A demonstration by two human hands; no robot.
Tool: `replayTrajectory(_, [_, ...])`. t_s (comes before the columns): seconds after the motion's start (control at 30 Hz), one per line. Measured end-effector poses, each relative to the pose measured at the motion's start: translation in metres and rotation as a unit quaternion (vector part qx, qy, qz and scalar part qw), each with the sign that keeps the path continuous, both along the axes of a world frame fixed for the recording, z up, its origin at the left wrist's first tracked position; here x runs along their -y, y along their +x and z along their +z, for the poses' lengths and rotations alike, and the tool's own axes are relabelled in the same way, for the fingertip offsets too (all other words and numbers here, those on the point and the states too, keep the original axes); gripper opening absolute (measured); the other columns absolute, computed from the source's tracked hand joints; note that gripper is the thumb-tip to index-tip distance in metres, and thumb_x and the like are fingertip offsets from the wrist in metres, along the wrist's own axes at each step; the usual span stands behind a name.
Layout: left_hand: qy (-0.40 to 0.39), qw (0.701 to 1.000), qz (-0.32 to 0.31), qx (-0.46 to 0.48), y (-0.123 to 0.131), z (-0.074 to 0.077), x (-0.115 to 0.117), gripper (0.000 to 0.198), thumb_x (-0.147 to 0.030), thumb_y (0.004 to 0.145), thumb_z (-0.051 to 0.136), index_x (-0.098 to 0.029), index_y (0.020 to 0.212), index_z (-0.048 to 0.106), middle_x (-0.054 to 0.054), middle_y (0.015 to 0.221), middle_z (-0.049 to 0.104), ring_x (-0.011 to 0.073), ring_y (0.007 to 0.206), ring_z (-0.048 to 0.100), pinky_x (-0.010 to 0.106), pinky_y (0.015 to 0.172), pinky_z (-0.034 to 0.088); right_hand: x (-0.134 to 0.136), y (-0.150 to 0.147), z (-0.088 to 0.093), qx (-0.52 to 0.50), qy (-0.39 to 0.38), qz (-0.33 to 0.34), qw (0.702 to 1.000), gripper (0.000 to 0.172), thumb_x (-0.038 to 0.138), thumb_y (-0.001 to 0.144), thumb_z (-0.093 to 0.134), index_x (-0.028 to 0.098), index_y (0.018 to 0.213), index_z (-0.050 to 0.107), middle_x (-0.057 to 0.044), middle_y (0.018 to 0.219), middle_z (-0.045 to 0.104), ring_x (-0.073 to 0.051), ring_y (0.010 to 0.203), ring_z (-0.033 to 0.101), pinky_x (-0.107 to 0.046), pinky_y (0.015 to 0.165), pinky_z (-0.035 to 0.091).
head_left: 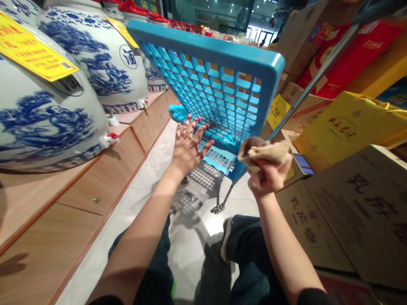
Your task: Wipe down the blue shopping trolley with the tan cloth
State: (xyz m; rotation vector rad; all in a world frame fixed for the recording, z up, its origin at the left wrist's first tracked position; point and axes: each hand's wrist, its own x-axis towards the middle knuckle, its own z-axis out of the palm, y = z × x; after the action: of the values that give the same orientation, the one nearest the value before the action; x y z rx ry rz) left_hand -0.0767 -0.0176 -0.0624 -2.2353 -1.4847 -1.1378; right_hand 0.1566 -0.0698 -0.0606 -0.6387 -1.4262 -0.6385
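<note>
Two bare hands are held out: the right hand [269, 176] curls tight, pinching a tan cloth bundle [263, 151], and the left hand [187, 146] spreads open just beside a blue plastic shopping cart [203, 48], which stands between cardboard cartons [343, 212] and blue-and-white porcelain jars [92, 55] along a wooden shelf [95, 186].

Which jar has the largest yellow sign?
The nearest blue-and-white jar, at far left: its yellow sign is much bigger than the narrow tag on the next jar.

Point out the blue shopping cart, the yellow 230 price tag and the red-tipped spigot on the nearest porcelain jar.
Blue shopping cart [203, 45]: head view, top rail.
Yellow 230 price tag [276, 111]: head view, printed number.
Red-tipped spigot [112, 137]: head view, red tip.
</note>
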Motion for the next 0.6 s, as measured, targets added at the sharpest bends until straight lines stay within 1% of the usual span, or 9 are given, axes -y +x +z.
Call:
replayTrajectory(0.03, [-0.009,1.0,-0.002,-0.012,0.0,0.001,0.0,0.054,-0.049,0.101,0.061,-0.023,0.148,0.063,0.019,0.162,0.053,0.0405,0.156,0.041,0.068,0.13,0.027,0.001,-0.004,0.003,0.047,-0.012,-0.001,0.999,0.023,0.017,0.089,0.061,0.029,0.1,0.077,-0.009,0.112,0.065,-0.027,0.099,0.072,-0.047,0.087,0.064])
replayTrajectory(0.1, [-0.011,1.0,-0.005,-0.023,0.004,0.003,0.003,0.05,-0.051,0.103,0.057,-0.029,0.148,0.063,0.016,0.16,0.056,0.0408,0.152,0.046,0.073,0.129,0.023,-0.001,-0.005,0.006,0.073,-0.063,-0.027,0.995,0.032,0.014,0.092,0.056,0.028,0.109,0.079,-0.011,0.119,0.063,-0.028,0.106,0.071,-0.048,0.091,0.064])
replayTrajectory(0.17, [-0.001,1.0,-0.007,-0.02,0.009,0.005,0.008,0.047,-0.051,0.103,0.057,-0.034,0.145,0.065,0.013,0.156,0.06,0.0406,0.148,0.05,0.074,0.128,0.022,-0.006,0.001,0.009,0.041,-0.13,-0.066,0.988,0.041,0.014,0.094,0.049,0.026,0.12,0.078,-0.014,0.125,0.061,-0.03,0.116,0.069,-0.051,0.101,0.061])
replayTrajectory(0.23, [0.011,1.0,-0.015,-0.016,0.016,0.007,0.013,0.043,-0.05,0.102,0.059,-0.035,0.141,0.068,0.012,0.152,0.063,0.0393,0.144,0.053,0.072,0.128,0.023,-0.01,0.008,0.014,0.008,-0.178,-0.104,0.978,0.046,0.015,0.094,0.046,0.025,0.128,0.076,-0.016,0.13,0.058,-0.032,0.127,0.064,-0.054,0.111,0.056])
replayTrajectory(0.37, [0.04,0.998,-0.054,-0.006,0.03,0.008,0.024,0.039,-0.045,0.103,0.059,-0.032,0.138,0.072,0.013,0.141,0.066,0.0371,0.135,0.056,0.067,0.124,0.03,-0.017,0.022,0.034,0.0,-0.264,-0.142,0.954,0.056,0.011,0.089,0.049,0.025,0.139,0.069,-0.015,0.141,0.059,-0.032,0.133,0.062,-0.051,0.111,0.057])
replayTrajectory(0.43, [0.069,0.995,-0.07,0.001,0.036,0.007,0.03,0.038,-0.042,0.103,0.059,-0.032,0.137,0.073,0.013,0.136,0.067,0.036,0.131,0.057,0.065,0.122,0.034,-0.023,0.03,0.045,0.02,-0.322,-0.137,0.936,0.056,0.009,0.086,0.049,0.025,0.135,0.072,-0.012,0.133,0.066,-0.031,0.129,0.065,-0.049,0.108,0.058])
replayTrajectory(0.5, [0.11,0.991,-0.08,0.001,0.039,0.007,0.037,0.036,-0.037,0.102,0.059,-0.031,0.135,0.075,0.013,0.131,0.069,0.0344,0.126,0.059,0.061,0.117,0.04,-0.029,0.039,0.054,0.037,-0.379,-0.131,0.915,0.05,0.009,0.085,0.051,0.024,0.124,0.078,-0.01,0.118,0.073,-0.03,0.115,0.07,-0.047,0.1,0.06])
replayTrajectory(0.57, [0.138,0.987,-0.088,-0.008,0.04,0.007,0.043,0.034,-0.032,0.102,0.059,-0.03,0.132,0.076,0.012,0.125,0.072,0.0322,0.121,0.062,0.054,0.109,0.047,-0.032,0.046,0.057,0.043,-0.406,-0.124,0.905,0.042,0.011,0.084,0.054,0.022,0.113,0.082,-0.01,0.109,0.075,-0.028,0.099,0.072,-0.044,0.091,0.06])
replayTrajectory(0.6, [0.143,0.985,-0.091,-0.015,0.04,0.009,0.047,0.033,-0.031,0.102,0.06,-0.029,0.131,0.076,0.011,0.122,0.073,0.0313,0.119,0.063,0.051,0.105,0.05,-0.03,0.047,0.058,0.043,-0.403,-0.116,0.907,0.04,0.011,0.083,0.055,0.021,0.11,0.083,-0.01,0.107,0.075,-0.026,0.093,0.071,-0.041,0.087,0.06])
